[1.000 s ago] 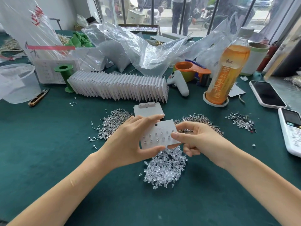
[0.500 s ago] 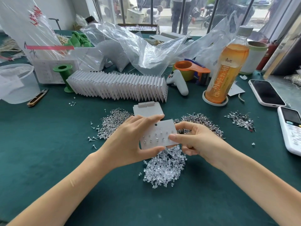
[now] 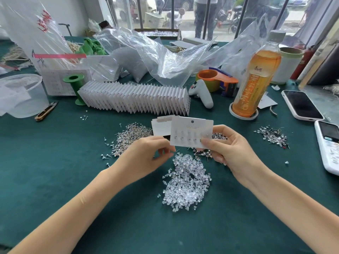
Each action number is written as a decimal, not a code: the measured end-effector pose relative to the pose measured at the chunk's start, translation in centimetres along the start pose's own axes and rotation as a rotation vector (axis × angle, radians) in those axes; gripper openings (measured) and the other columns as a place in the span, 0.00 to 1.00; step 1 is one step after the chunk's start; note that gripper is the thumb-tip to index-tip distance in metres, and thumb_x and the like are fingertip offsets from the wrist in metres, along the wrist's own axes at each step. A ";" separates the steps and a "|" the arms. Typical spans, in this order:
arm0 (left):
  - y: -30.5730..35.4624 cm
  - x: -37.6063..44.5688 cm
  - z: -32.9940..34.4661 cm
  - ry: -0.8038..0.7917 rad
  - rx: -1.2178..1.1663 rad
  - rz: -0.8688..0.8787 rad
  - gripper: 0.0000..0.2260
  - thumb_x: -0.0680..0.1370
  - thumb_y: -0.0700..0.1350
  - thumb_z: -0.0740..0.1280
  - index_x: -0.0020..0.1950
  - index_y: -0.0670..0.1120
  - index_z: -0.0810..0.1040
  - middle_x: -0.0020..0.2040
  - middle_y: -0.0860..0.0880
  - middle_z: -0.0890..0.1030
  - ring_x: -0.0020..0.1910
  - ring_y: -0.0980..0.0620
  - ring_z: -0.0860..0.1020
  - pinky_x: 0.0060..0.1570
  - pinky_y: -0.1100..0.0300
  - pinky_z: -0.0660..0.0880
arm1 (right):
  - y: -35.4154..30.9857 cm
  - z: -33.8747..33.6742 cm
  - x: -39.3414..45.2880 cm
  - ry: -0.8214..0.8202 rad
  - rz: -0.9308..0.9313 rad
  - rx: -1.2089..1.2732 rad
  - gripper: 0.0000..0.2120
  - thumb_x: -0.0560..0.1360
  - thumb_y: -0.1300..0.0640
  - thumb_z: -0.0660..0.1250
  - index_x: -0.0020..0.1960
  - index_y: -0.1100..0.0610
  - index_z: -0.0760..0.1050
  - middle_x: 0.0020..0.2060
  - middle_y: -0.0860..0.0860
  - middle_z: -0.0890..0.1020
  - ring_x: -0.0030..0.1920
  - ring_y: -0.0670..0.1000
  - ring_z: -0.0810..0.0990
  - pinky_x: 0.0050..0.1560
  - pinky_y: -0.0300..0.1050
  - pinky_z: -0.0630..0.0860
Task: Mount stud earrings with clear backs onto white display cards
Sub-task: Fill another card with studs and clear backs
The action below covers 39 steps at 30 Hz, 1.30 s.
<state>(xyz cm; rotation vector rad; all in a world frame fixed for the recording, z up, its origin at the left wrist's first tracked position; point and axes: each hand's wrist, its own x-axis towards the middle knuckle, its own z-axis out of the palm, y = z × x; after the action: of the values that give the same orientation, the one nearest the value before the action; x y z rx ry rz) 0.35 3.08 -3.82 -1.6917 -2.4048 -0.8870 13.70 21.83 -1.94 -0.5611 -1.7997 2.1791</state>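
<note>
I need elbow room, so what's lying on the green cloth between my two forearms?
In the head view, a heap of clear plastic earring backs lies between the forearms, below the held white display card.

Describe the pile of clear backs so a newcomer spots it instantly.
Start at the white display card held up between the left hand and right hand. Directly below it, nearer the person on the green table, lies the pile of clear backs. Unlike the stud piles beside it, it is glassy, with no metal pins.
</note>
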 end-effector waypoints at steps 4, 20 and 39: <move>0.2 0.0 0.0 -0.083 -0.022 -0.016 0.03 0.74 0.44 0.72 0.47 0.50 0.83 0.42 0.60 0.77 0.38 0.60 0.77 0.45 0.57 0.79 | 0.1 -0.1 0.0 -0.001 -0.011 0.020 0.10 0.70 0.62 0.73 0.48 0.55 0.76 0.40 0.59 0.85 0.21 0.44 0.64 0.22 0.31 0.64; 0.7 0.0 -0.3 -0.132 -0.049 -0.011 0.03 0.74 0.43 0.72 0.46 0.49 0.83 0.45 0.54 0.80 0.41 0.57 0.79 0.46 0.57 0.79 | 0.6 -0.3 -0.1 -0.035 -0.070 -0.036 0.08 0.72 0.62 0.72 0.48 0.52 0.77 0.41 0.58 0.86 0.23 0.46 0.66 0.24 0.32 0.65; 1.1 0.8 -2.1 0.061 -0.765 -0.482 0.02 0.70 0.45 0.74 0.38 0.50 0.83 0.37 0.53 0.84 0.38 0.60 0.80 0.40 0.70 0.74 | 2.6 0.3 -1.5 -0.247 -1.483 -1.198 0.05 0.79 0.64 0.63 0.54 0.58 0.71 0.41 0.55 0.84 0.34 0.50 0.78 0.35 0.42 0.76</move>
<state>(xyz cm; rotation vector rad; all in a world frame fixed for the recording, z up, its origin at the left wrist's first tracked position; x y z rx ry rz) 0.47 3.00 -1.35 -1.1619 -2.6522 -2.0993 15.01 20.38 -4.20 0.7491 -2.2260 0.1305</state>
